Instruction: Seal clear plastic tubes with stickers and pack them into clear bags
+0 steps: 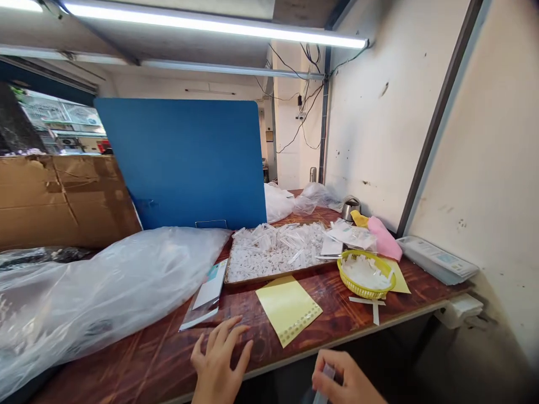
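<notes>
My left hand (219, 359) is spread open low over the front of the table, holding nothing. Close by lie a clear plastic sleeve with printed cards (209, 294) and a yellow sheet (286, 308) with rows of small round stickers along its near edge. Below the table's front edge, my right hand (345, 377) is closed around a small clear plastic piece (324, 384); its exact kind is hard to make out. Farther back, a shallow tray (246, 282) is heaped with small white and clear pieces. To its right stands a yellow plastic basket (366, 292) with white pieces inside.
A large translucent plastic bag (138, 275) covers the table's left side. Behind it stand a blue board (185, 163) and a cardboard box (63, 196). White strips (375, 313), a pink cloth (384, 238) and a clear plastic package (438, 260) lie on the right.
</notes>
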`<state>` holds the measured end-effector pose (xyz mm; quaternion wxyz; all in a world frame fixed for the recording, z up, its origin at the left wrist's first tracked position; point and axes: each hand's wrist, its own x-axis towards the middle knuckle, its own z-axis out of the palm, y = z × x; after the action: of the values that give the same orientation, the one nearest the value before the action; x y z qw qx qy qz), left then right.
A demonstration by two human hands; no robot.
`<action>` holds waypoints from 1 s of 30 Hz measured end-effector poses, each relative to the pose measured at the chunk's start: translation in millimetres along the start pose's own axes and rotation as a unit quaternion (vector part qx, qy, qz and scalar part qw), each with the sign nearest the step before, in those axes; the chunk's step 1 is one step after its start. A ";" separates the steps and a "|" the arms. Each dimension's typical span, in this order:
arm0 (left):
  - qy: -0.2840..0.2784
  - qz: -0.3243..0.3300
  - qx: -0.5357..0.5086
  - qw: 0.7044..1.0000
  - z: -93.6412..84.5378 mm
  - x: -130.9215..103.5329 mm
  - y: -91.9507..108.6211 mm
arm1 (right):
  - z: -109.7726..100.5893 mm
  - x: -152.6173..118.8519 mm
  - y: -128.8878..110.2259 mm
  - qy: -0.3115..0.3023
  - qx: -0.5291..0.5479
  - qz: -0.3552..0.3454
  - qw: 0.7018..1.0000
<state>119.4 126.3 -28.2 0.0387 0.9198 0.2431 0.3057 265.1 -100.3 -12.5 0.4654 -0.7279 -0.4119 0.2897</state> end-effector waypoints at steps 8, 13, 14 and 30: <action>-0.206 0.083 0.027 0.975 -23.5 138.6 -12.8 | -48.1 124.1 -29.2 0.103 -0.021 -0.111 0.988; -0.157 0.073 0.106 0.979 41.2 226.3 -44.3 | -49.0 225.3 -21.0 0.172 -0.057 -0.140 0.973; -0.157 0.082 0.111 0.978 51.6 234.2 -50.9 | -49.2 237.4 -18.5 0.185 -0.074 -0.144 0.969; -0.095 0.104 0.002 0.990 33.5 202.3 -52.7 | -29.5 275.0 -20.5 -0.023 -0.342 -0.197 0.919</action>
<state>257.1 270.5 43.0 0.0277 0.9651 0.1420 0.2185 417.6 130.5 7.6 0.2265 -0.7399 -0.6315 0.0500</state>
